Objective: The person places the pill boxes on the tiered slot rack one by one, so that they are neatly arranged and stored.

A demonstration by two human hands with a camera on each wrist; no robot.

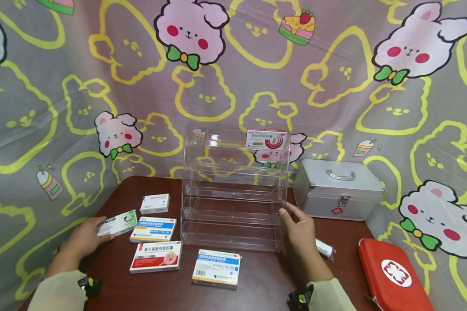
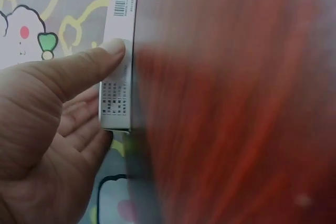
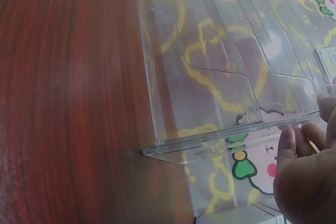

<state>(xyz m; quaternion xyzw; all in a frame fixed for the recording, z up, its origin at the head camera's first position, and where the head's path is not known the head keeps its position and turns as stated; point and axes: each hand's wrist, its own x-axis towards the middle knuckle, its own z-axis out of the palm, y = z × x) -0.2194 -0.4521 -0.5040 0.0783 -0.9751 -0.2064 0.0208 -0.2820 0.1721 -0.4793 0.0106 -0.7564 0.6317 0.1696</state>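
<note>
Your hands were well apart: your left hand (image 1: 81, 237) pinched the green-and-white box (image 1: 118, 223), between 8 and 9 o'clock from the clear rack (image 1: 233, 218), and your right hand (image 1: 300, 229) gripped the rack's side edge at 4 o'clock. An uneven pull there could have tipped or slid the rack, which looked light, and spilled the red-and-white box (image 1: 266, 139). A low sweep of your left hand could have knocked the nearby blue-and-white box (image 1: 152, 230). The rack held 1 box, in its top tier at 1 o'clock. The metal case (image 1: 338, 203) at 3 o'clock and red pouch (image 1: 397, 274) at 4 o'clock were closed, their contents hidden.
</note>
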